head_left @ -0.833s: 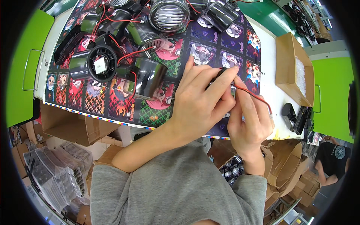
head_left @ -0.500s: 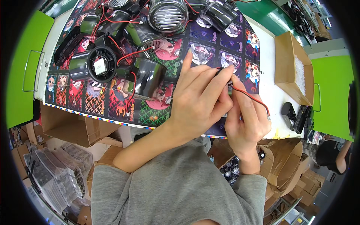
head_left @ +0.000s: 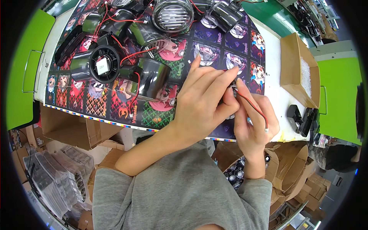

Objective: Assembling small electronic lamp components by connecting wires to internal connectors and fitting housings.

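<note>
My left hand [head_left: 205,101] and my right hand [head_left: 255,124] meet over the printed sheet, fingertips together. Both pinch a small dark part, mostly hidden by the fingers. A red and black wire [head_left: 255,108] leaves it and hangs over my right fingers, ending in a small white plug [head_left: 266,130]. My left index finger points up, away from the pinch. Left of my hands lies a glossy black cylinder housing [head_left: 154,78] with a red wire. Beside it, a round black fan [head_left: 114,65] bears a white label at its hub.
Several more black housings with red wires crowd the table's far side, among them a grilled one [head_left: 173,17]. An open cardboard box [head_left: 285,69] of white bits stands at the right, with black plastic parts [head_left: 306,120] nearer me. Cardboard cartons [head_left: 69,128] sit below the table's edge.
The wire's plug end has swung left and down over my right hand. My right fingers have shifted slightly; the left hand has barely moved. At far right, another person's arm has moved.
</note>
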A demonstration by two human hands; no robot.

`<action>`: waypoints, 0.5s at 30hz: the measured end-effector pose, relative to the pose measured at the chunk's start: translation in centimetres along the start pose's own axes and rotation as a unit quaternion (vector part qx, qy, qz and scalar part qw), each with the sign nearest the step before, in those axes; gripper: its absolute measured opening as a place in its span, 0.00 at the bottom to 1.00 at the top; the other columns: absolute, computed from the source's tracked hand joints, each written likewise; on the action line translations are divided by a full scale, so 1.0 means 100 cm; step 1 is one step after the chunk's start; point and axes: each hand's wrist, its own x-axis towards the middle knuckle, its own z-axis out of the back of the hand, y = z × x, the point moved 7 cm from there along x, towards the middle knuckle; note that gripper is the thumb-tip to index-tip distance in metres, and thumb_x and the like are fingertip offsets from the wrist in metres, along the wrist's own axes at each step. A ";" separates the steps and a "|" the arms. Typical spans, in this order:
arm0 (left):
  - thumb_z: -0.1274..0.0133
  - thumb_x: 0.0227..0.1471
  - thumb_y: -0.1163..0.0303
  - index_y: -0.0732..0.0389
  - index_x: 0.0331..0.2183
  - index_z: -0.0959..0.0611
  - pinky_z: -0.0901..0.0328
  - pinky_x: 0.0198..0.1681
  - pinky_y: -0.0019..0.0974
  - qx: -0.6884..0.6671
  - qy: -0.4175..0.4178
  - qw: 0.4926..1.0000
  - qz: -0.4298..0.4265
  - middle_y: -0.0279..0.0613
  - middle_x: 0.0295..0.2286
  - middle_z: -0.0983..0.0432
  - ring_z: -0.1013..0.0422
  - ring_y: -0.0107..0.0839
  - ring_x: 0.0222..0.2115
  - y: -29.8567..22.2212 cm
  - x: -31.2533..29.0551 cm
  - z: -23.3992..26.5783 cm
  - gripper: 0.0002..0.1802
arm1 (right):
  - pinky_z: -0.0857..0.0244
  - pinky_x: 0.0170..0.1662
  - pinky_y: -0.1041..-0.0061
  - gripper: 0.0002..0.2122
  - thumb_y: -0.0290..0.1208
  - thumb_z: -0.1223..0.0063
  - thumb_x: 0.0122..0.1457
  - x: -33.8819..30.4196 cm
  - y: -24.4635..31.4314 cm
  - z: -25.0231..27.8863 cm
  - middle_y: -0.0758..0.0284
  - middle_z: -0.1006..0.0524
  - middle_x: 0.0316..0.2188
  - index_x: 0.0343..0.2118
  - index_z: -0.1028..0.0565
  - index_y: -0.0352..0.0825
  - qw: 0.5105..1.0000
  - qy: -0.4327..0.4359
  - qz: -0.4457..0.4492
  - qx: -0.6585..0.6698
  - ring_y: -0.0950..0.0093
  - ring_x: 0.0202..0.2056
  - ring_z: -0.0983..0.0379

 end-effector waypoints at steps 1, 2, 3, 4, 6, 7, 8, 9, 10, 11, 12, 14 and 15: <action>0.50 0.38 0.79 0.63 0.38 0.20 0.41 0.50 0.48 -0.001 0.000 1.000 0.000 0.42 0.28 0.25 0.29 0.38 0.32 -0.001 0.000 0.000 0.19 | 0.38 0.20 0.80 0.22 0.13 0.42 0.33 -0.001 0.001 0.002 0.68 0.29 0.20 0.37 0.23 0.32 1.000 -0.019 0.019 -0.007 0.77 0.18 0.34; 0.48 0.37 0.78 0.63 0.38 0.21 0.41 0.50 0.48 0.003 0.001 1.000 -0.010 0.42 0.28 0.25 0.29 0.38 0.32 -0.002 0.001 0.000 0.19 | 0.38 0.20 0.80 0.22 0.13 0.42 0.33 -0.001 0.000 0.001 0.68 0.29 0.20 0.37 0.23 0.32 1.000 -0.020 0.018 -0.007 0.77 0.18 0.34; 0.47 0.37 0.77 0.63 0.38 0.21 0.40 0.50 0.48 0.007 0.001 1.000 -0.020 0.42 0.28 0.25 0.29 0.38 0.32 -0.004 0.002 -0.001 0.20 | 0.38 0.21 0.80 0.22 0.14 0.42 0.32 -0.001 0.000 0.002 0.68 0.29 0.21 0.37 0.22 0.32 0.999 -0.028 0.028 -0.018 0.77 0.18 0.33; 0.47 0.37 0.77 0.63 0.38 0.21 0.40 0.50 0.48 0.008 0.000 1.000 -0.019 0.42 0.28 0.25 0.29 0.38 0.32 -0.003 0.001 -0.001 0.20 | 0.38 0.21 0.80 0.22 0.14 0.42 0.31 -0.001 0.000 0.001 0.67 0.29 0.21 0.37 0.22 0.31 0.998 -0.036 0.039 -0.026 0.76 0.19 0.33; 0.45 0.35 0.76 0.63 0.38 0.21 0.40 0.50 0.48 0.005 0.007 1.000 -0.025 0.41 0.28 0.26 0.29 0.37 0.32 -0.003 0.001 -0.002 0.21 | 0.38 0.21 0.80 0.22 0.14 0.42 0.31 -0.003 -0.002 0.000 0.67 0.29 0.21 0.36 0.22 0.31 0.998 -0.041 0.045 -0.020 0.76 0.19 0.33; 0.45 0.35 0.76 0.63 0.38 0.21 0.40 0.50 0.48 0.006 0.006 1.000 -0.024 0.41 0.28 0.26 0.29 0.37 0.32 -0.002 0.001 -0.001 0.21 | 0.38 0.21 0.80 0.22 0.14 0.42 0.30 -0.004 -0.002 0.000 0.67 0.29 0.21 0.36 0.22 0.31 0.998 -0.045 0.049 -0.015 0.76 0.19 0.33; 0.44 0.34 0.75 0.63 0.38 0.21 0.41 0.50 0.49 0.007 0.009 0.999 -0.032 0.40 0.29 0.26 0.29 0.37 0.32 -0.003 0.001 -0.001 0.21 | 0.38 0.21 0.80 0.22 0.14 0.42 0.30 -0.003 -0.003 0.001 0.67 0.29 0.21 0.36 0.22 0.31 0.998 -0.044 0.050 -0.015 0.76 0.19 0.33; 0.44 0.34 0.75 0.64 0.38 0.21 0.41 0.50 0.49 0.008 0.013 0.999 -0.039 0.40 0.29 0.26 0.29 0.36 0.33 -0.004 0.001 -0.001 0.22 | 0.38 0.20 0.79 0.21 0.15 0.42 0.30 -0.001 -0.003 0.001 0.67 0.29 0.21 0.36 0.22 0.31 0.998 -0.031 0.051 -0.001 0.76 0.19 0.32; 0.44 0.34 0.75 0.64 0.38 0.21 0.41 0.50 0.49 0.006 0.013 0.999 -0.039 0.40 0.29 0.26 0.29 0.36 0.33 -0.004 0.001 -0.001 0.22 | 0.38 0.20 0.79 0.21 0.15 0.42 0.31 0.001 -0.003 0.002 0.68 0.29 0.20 0.35 0.22 0.31 0.999 -0.017 0.051 0.011 0.76 0.20 0.32; 0.45 0.34 0.75 0.64 0.38 0.21 0.41 0.50 0.49 0.007 0.016 0.999 -0.041 0.40 0.29 0.26 0.29 0.36 0.33 -0.004 0.001 -0.001 0.22 | 0.38 0.20 0.79 0.21 0.15 0.42 0.31 0.004 -0.002 0.005 0.68 0.29 0.20 0.35 0.22 0.31 0.999 -0.016 0.050 0.010 0.76 0.20 0.32; 0.45 0.34 0.75 0.64 0.38 0.21 0.41 0.51 0.49 0.007 0.019 0.999 -0.043 0.40 0.29 0.26 0.29 0.36 0.33 -0.004 0.001 -0.001 0.22 | 0.38 0.20 0.79 0.21 0.16 0.42 0.31 0.006 -0.003 0.005 0.68 0.30 0.20 0.35 0.22 0.31 0.999 0.006 0.045 0.016 0.76 0.20 0.32; 0.46 0.35 0.76 0.65 0.39 0.21 0.41 0.51 0.49 0.007 0.013 0.999 -0.046 0.41 0.29 0.26 0.29 0.37 0.33 -0.003 0.000 -0.001 0.22 | 0.38 0.20 0.79 0.20 0.16 0.43 0.32 0.009 -0.003 0.005 0.68 0.30 0.20 0.35 0.22 0.32 0.998 0.031 0.042 0.024 0.76 0.19 0.32; 0.47 0.35 0.76 0.65 0.39 0.21 0.41 0.51 0.49 0.007 0.008 0.999 -0.049 0.41 0.29 0.26 0.29 0.37 0.33 -0.003 -0.001 0.000 0.22 | 0.39 0.19 0.79 0.20 0.16 0.43 0.32 0.010 -0.003 0.005 0.68 0.30 0.19 0.35 0.22 0.32 0.998 0.042 0.038 0.028 0.76 0.19 0.32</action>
